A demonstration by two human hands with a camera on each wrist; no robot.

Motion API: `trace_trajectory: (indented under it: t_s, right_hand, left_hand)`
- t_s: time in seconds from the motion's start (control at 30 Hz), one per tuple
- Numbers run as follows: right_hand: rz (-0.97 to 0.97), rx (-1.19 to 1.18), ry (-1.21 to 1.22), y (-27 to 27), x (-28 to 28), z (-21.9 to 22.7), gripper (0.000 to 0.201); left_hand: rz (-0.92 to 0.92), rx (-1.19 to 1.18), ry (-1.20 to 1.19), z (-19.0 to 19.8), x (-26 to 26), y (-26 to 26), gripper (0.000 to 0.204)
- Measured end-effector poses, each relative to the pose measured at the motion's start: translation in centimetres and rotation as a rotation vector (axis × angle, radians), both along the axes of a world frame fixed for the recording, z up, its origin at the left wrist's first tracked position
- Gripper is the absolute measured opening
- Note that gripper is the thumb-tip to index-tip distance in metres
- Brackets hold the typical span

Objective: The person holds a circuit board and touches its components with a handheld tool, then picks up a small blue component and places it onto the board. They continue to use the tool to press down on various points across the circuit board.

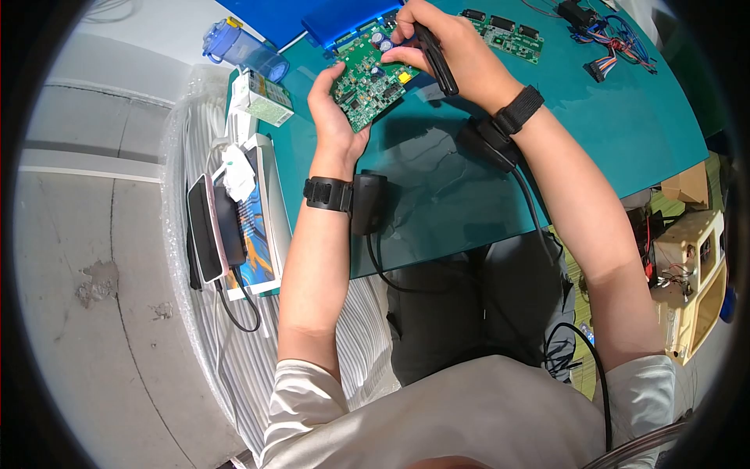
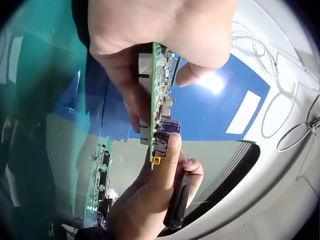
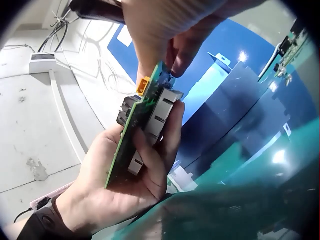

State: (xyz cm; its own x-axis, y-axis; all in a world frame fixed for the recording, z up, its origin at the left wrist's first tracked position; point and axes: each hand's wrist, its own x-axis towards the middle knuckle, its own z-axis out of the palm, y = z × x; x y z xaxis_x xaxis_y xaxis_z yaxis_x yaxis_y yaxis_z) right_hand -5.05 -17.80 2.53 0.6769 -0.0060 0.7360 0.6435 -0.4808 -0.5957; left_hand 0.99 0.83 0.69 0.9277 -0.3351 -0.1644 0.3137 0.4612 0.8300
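A green circuit board (image 1: 361, 87) is held up by my left hand (image 1: 332, 109), its thumb at one edge and fingers behind it. In the right wrist view, grey connectors (image 3: 159, 115) line the board's underside, next to the left hand's fingers. My right hand (image 1: 461, 55) touches the board's far end with its thumb by the capacitors (image 2: 170, 126), and also grips a black-handled tool (image 1: 437, 61). A yellow connector (image 3: 143, 86) sits at that end of the board.
Another circuit board (image 1: 508, 39) and bundled wires (image 1: 613, 47) lie at the back right of the green table (image 1: 656, 125). Blue folder-like sheets (image 2: 220, 100) are behind the hands. A bottle (image 1: 242, 48), a small carton (image 1: 263, 98) and a phone (image 1: 206, 227) stand or lie at left.
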Motion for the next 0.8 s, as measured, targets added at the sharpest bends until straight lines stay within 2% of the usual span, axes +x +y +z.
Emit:
trace_trajectory:
  t_s: [0.17, 0.33, 0.47, 0.63, 0.8]
  right_hand:
    - [0.003, 0.04, 0.078, 0.07, 0.08, 0.13, 0.029]
    - [0.077, 0.224, 0.132, 0.17, 0.62, -0.21, 0.024]
    - [0.094, 0.236, 0.113, 0.19, 0.74, -0.36, 0.024]
    - [0.03, 0.124, 0.051, 0.37, 0.45, -0.34, 0.028]
    - [-0.011, 0.126, 0.078, 0.49, 0.2, -0.19, 0.028]
  left_hand:
    - [-0.009, 0.011, 0.024, 0.26, -0.01, 0.08, 0.024]
    - [0.033, -0.025, 0.061, 0.51, -0.16, -0.08, 0.027]
    - [0.037, -0.037, 0.074, 0.25, 0.08, -0.08, 0.028]
    - [0.005, -0.032, 0.068, 0.49, -0.19, -0.15, 0.026]
    - [-0.002, -0.026, 0.055, 0.31, 0.01, -0.01, 0.022]
